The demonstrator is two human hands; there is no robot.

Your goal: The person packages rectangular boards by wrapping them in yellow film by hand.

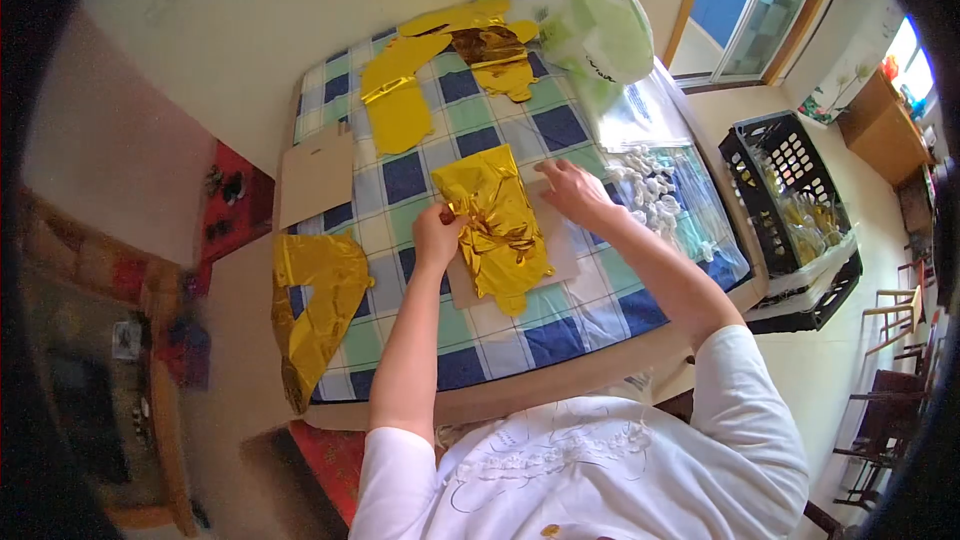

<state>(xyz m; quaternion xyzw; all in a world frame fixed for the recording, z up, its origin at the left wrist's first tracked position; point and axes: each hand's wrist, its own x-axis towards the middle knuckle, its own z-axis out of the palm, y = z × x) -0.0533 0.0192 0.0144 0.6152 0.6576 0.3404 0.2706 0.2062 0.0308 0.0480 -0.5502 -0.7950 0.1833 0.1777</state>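
Note:
A folded gold foil balloon [490, 225], crumpled across its middle, lies over a grey-brown cardboard sheet [562, 262] on the checked cloth. My left hand [437, 237] is closed in a pinch at the balloon's left edge. On the other side, my right hand [575, 190] rests with fingers stretched out near the upper right of the cardboard, holding nothing. Further back lie a flat gold foil piece [398, 110] and a darker, shinier foil piece [500, 60]. Another gold foil balloon [325, 275] hangs over the table's left edge.
A second cardboard sheet [318, 178] lies at the left edge. To the right are a heap of small white pieces [648, 190], clear plastic bags [650, 118] and a green-white bag [600, 35]. A black crate [780, 175] with bagged gold items stands beside the table [735, 210].

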